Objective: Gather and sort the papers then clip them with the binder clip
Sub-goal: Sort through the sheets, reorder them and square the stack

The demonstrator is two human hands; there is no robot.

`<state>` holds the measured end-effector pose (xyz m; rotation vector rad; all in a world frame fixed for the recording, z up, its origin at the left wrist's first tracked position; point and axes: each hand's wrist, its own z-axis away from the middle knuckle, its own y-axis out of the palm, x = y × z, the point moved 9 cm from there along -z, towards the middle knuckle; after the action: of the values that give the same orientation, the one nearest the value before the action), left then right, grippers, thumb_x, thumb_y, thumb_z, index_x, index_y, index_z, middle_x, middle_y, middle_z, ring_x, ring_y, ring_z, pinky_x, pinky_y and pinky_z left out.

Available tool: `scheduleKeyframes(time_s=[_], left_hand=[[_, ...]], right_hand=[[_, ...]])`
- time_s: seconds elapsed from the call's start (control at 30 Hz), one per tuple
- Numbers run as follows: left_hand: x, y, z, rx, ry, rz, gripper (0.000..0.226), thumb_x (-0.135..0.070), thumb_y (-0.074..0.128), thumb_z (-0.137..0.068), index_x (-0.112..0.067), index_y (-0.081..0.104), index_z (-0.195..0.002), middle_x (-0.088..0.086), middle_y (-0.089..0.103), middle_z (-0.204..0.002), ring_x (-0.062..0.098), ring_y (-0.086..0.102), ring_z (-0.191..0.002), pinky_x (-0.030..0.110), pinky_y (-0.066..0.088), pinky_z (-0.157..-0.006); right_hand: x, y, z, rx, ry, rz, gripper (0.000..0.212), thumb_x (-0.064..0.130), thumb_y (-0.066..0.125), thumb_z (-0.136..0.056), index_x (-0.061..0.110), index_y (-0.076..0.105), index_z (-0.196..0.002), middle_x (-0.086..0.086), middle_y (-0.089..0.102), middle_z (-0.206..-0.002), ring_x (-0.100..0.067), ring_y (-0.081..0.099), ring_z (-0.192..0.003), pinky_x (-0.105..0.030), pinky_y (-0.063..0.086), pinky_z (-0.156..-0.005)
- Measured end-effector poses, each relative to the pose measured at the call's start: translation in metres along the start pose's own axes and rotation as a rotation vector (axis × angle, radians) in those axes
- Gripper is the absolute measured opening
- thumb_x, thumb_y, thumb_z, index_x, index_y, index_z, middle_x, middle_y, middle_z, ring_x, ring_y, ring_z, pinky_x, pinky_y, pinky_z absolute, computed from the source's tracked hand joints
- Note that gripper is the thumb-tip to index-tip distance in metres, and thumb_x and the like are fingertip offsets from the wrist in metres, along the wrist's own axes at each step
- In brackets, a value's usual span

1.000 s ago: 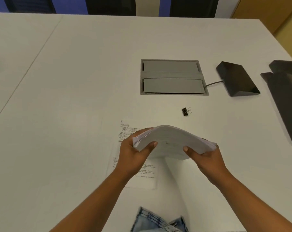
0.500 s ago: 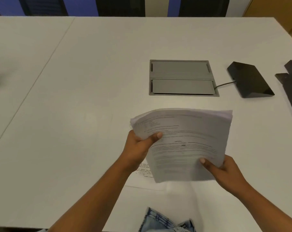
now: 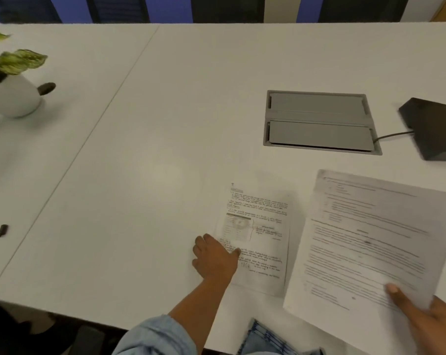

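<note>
Head view: white table (image 3: 145, 155) carries a grey cable box (image 3: 319, 121), lids closed, and a white pot (image 3: 12, 98) holding a leafy plant (image 3: 14, 60). Half a second ago both hands gripped the paper stack (image 3: 370, 239); now only the right hand (image 3: 429, 319) pinches its near corner, thumb on top. Left hand (image 3: 214, 260) lies loosely open, fingers on the near-left edge of a loose sheet (image 3: 257, 237) flat on the table. Binder clip is not visible.
</note>
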<state>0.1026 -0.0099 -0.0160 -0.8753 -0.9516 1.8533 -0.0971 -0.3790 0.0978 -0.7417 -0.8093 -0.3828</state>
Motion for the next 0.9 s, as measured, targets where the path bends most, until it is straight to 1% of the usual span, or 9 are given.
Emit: scheduleKeyframes(time_s=[0.1, 0.23, 0.3, 0.37, 0.47, 0.53, 0.67, 0.73, 0.9], left_hand=[[-0.005, 0.001, 0.001, -0.030, 0.043, -0.051, 0.085, -0.062, 0.075, -0.069, -0.013, 0.042, -0.131, 0.008, 0.044, -0.136, 0.025, 0.048, -0.122, 0.040, 0.045, -0.094], [-0.008, 0.006, -0.008, 0.077, -0.003, 0.106, 0.081, -0.045, 0.087, -0.064, -0.012, 0.041, -0.121, 0.007, 0.058, -0.119, 0.026, 0.064, -0.106, 0.039, 0.054, -0.086], [-0.007, 0.008, -0.011, 0.125, -0.002, 0.219, 0.068, -0.034, 0.086, -0.068, -0.013, 0.044, -0.117, 0.006, 0.066, -0.111, 0.029, 0.068, -0.101, 0.038, 0.056, -0.078], [-0.008, 0.002, -0.015, 0.114, 0.055, 0.260, 0.039, -0.028, 0.073, -0.083, -0.015, 0.055, -0.115, 0.005, 0.069, -0.112, 0.028, 0.068, -0.101, 0.034, 0.052, -0.076], [-0.002, -0.011, -0.020, 0.071, 0.141, 0.362, 0.023, -0.023, 0.057, -0.095, -0.016, 0.069, -0.113, 0.005, 0.073, -0.113, 0.026, 0.069, -0.101, 0.034, 0.055, -0.084], [0.003, -0.027, -0.019, 0.035, 0.184, 0.428, 0.026, -0.024, 0.057, -0.096, -0.013, 0.070, -0.116, 0.007, 0.074, -0.114, 0.026, 0.069, -0.102, 0.036, 0.055, -0.088], [0.014, -0.077, -0.005, -0.057, 0.213, 0.721, 0.016, -0.020, 0.061, -0.096, -0.013, 0.073, -0.104, 0.004, 0.076, -0.097, 0.024, 0.072, -0.091, 0.039, 0.057, -0.085], [0.020, -0.101, 0.008, -0.066, 0.180, 0.904, 0.008, -0.017, 0.064, -0.095, -0.019, 0.072, -0.093, -0.005, 0.077, -0.084, 0.017, 0.073, -0.082, 0.036, 0.058, -0.079], [0.012, -0.128, 0.052, 0.066, 0.136, 1.162, 0.006, -0.018, 0.068, -0.091, -0.019, 0.074, -0.091, -0.008, 0.080, -0.082, 0.008, 0.075, -0.073, 0.028, 0.057, -0.070]], right_hand=[[0.002, -0.004, 0.006, -0.026, -0.001, 0.036, 0.027, 0.030, 0.077, -0.080, 0.011, 0.072, -0.099, -0.024, 0.067, -0.108, -0.029, 0.055, -0.094, -0.050, 0.043, -0.098], [-0.024, -0.018, 0.002, -0.099, 0.064, 0.058, 0.057, 0.087, 0.069, -0.030, 0.050, 0.071, -0.074, -0.016, 0.066, -0.094, -0.029, 0.061, -0.092, -0.049, 0.047, -0.093], [-0.030, -0.023, 0.000, -0.119, 0.102, 0.028, 0.046, 0.084, 0.072, -0.031, 0.062, 0.066, -0.071, -0.015, 0.065, -0.093, -0.032, 0.063, -0.094, -0.049, 0.048, -0.092], [-0.018, -0.025, 0.006, -0.122, 0.079, -0.001, 0.021, 0.064, 0.080, -0.053, 0.065, 0.064, -0.067, -0.017, 0.065, -0.095, -0.034, 0.063, -0.096, -0.049, 0.047, -0.092], [-0.006, -0.025, 0.015, -0.123, 0.067, 0.002, 0.031, 0.040, 0.079, -0.072, 0.066, 0.063, -0.065, -0.018, 0.065, -0.096, -0.034, 0.063, -0.098, -0.048, 0.046, -0.093], [-0.006, -0.026, 0.014, -0.130, 0.074, 0.010, 0.039, 0.029, 0.076, -0.079, 0.062, 0.065, -0.062, -0.018, 0.063, -0.094, -0.032, 0.061, -0.095, -0.045, 0.045, -0.092], [-0.014, -0.025, 0.005, -0.064, 0.048, -0.037, 0.005, 0.019, 0.073, -0.084, 0.015, 0.072, -0.086, -0.021, 0.063, -0.096, -0.040, 0.063, -0.102, -0.045, 0.045, -0.091], [-0.017, -0.024, -0.003, -0.043, 0.017, -0.036, 0.030, 0.018, 0.071, -0.086, 0.002, 0.068, -0.110, -0.022, 0.065, -0.099, -0.039, 0.062, -0.100, -0.046, 0.045, -0.091], [-0.010, 0.000, -0.007, 0.062, -0.013, -0.090, 0.032, 0.020, 0.067, -0.088, 0.002, 0.066, -0.115, -0.005, 0.070, -0.090, -0.036, 0.066, -0.092, -0.042, 0.049, -0.083]])
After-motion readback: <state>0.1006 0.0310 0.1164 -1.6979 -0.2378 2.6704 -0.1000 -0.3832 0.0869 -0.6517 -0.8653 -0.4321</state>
